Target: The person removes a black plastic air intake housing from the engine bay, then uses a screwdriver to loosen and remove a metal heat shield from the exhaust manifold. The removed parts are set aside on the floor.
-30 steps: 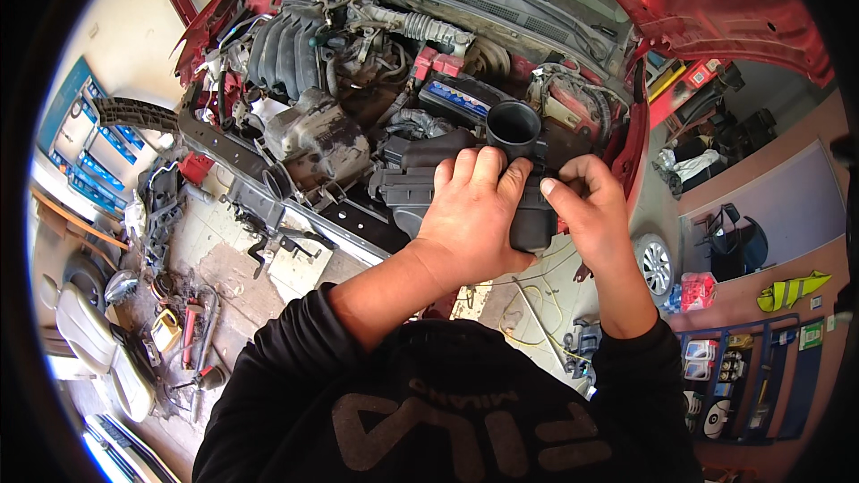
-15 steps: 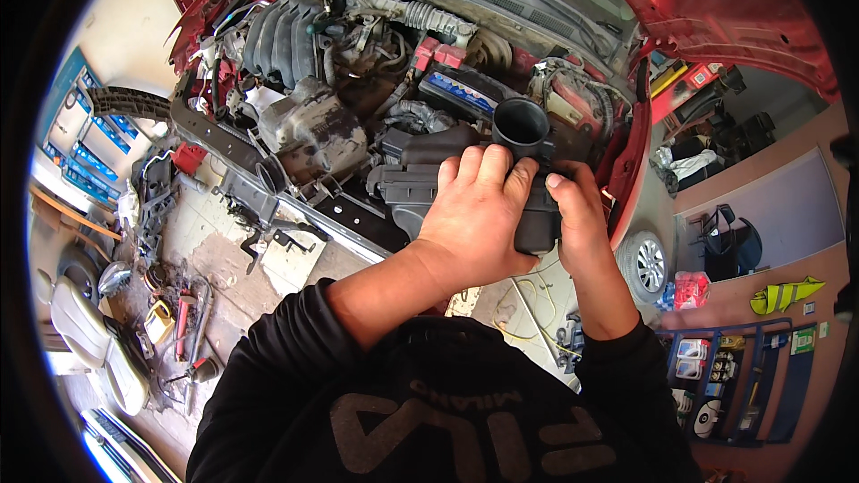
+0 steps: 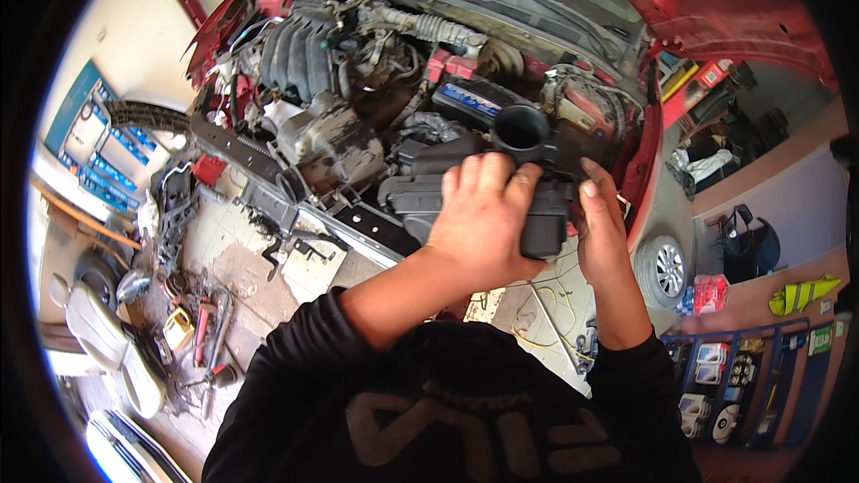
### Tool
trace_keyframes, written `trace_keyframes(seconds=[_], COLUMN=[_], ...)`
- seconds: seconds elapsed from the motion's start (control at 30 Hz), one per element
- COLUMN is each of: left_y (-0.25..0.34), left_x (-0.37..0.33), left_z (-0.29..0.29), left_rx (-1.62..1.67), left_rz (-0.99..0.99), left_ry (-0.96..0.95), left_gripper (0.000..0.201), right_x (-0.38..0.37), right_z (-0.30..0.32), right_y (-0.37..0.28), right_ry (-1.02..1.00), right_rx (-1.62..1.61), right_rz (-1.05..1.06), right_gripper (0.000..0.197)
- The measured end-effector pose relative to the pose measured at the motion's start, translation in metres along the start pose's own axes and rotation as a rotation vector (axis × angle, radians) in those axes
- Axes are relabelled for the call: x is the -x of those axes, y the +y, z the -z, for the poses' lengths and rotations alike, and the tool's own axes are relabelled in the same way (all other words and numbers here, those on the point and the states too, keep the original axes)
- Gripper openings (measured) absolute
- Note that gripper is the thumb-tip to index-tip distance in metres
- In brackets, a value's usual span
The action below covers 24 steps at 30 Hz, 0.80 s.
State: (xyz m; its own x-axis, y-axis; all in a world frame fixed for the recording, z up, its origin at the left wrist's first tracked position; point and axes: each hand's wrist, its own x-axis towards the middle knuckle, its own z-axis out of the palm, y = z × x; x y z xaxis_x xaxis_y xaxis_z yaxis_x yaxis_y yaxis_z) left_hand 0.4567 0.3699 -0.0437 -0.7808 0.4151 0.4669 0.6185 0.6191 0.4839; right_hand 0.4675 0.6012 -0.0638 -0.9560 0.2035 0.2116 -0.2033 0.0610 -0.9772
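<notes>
A black plastic air filter box (image 3: 544, 231) with a round open neck (image 3: 522, 132) is held over the front edge of the engine bay. My left hand (image 3: 481, 215) wraps over its top, with the thumb down the near side and the fingers close to the neck. To the right of the box is my right hand (image 3: 602, 225), its fingers stretched out and a small gap between it and the housing. Just behind the neck lies a car battery (image 3: 470, 100) with a blue label. The underside of the box is hidden.
The engine's ribbed black cover (image 3: 297, 61) and a corrugated intake hose (image 3: 429, 25) are farther back. The raised red bonnet (image 3: 734, 9) hangs at upper right. On the floor are a wheel (image 3: 662, 270), a yellow cable (image 3: 528, 326) and a car seat (image 3: 107, 340).
My right hand has come away from the box's right side, its fingers straightening. My left hand keeps its hold. The whole view has shifted slightly.
</notes>
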Motion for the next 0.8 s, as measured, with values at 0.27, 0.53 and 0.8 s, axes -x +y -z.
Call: trace_keyframes(seconds=[0.27,0.53,0.8], left_y=[-0.029,-0.057,-0.091], left_x=[0.027,0.053,0.081], left_z=[0.022,0.026,0.012], left_rx=[0.136,0.207,0.700], left_rz=[-0.070,-0.158,-0.051], left_ry=[0.155,0.270,0.506], left_gripper=[0.118,0.117,0.132], right_x=[0.017,0.039,0.049], right_z=[0.073,0.017,-0.010], right_y=[0.043,0.072,-0.005], right_ry=[-0.018,-0.334,-0.336], right_rx=[0.239,-0.281,-0.132], right_rz=[-0.316,-0.504,0.139], right_gripper=[0.074,0.063,0.064])
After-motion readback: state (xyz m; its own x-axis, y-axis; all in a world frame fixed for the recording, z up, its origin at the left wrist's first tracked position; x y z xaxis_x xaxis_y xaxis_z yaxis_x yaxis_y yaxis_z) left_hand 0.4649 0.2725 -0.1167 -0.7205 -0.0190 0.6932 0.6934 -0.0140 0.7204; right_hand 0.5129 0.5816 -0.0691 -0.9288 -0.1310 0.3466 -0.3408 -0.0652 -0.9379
